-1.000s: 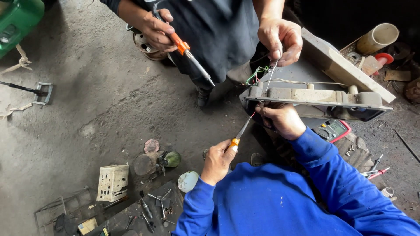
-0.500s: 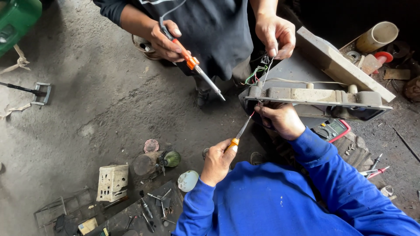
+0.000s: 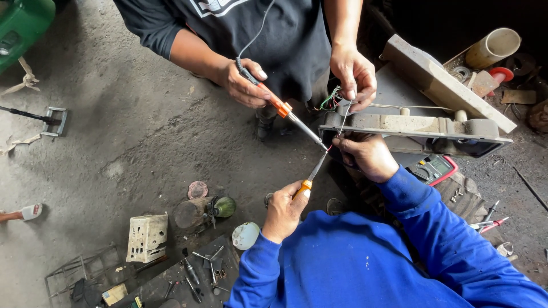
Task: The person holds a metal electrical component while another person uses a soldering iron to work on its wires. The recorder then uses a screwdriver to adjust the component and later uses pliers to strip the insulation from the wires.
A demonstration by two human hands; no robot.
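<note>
My left hand grips a small orange-handled screwdriver whose tip points up at a red wire end. My right hand pinches that wire at the left end of a long grey housing. Opposite me, a co-worker in a black shirt holds a soldering iron with an orange collar in one hand, its tip at the same wire joint. The co-worker's other hand holds a thin strand down toward the joint, beside a bunch of coloured wires.
A multimeter with a red rim lies under the housing. Small tools and screws are scattered on the concrete floor at lower left, beside a white block and a round lid. A cream pipe lies at upper right.
The co-worker's soldering iron has come down and right until its tip meets the wire joint. My two hands have stayed almost still at the housing's end.
</note>
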